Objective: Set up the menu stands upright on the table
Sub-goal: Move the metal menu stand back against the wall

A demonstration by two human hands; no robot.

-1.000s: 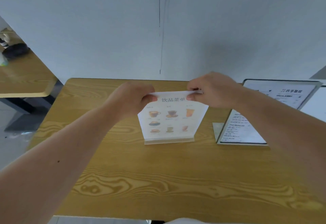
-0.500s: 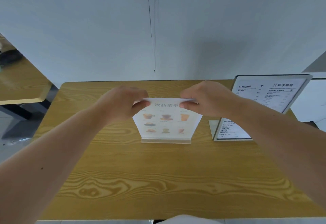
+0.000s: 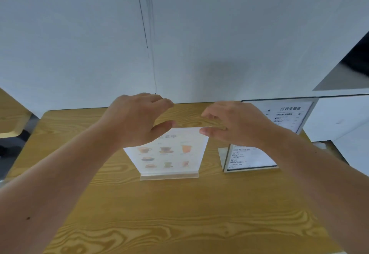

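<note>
Left hand [image 3: 135, 120] hovers over the top left corner of the drinks menu stand [image 3: 169, 155], fingers spread, gripping nothing. Right hand [image 3: 237, 124] is loose too, thumb tip at the top right corner; contact unclear. Stand sits upright mid-table on its clear base. Second menu stand [image 3: 287, 126] stands to its right, apart. Wood-grain table [image 3: 179, 213], plain white wall [image 3: 199, 44] behind.

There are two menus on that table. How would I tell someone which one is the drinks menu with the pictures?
Start at the wooden table against the pale wall. Two stands rise near its far edge; take the middle one, the drinks menu stand, in a clear base. Unlike the black-framed text menu to its right, it shows six small coloured cup pictures.
</note>
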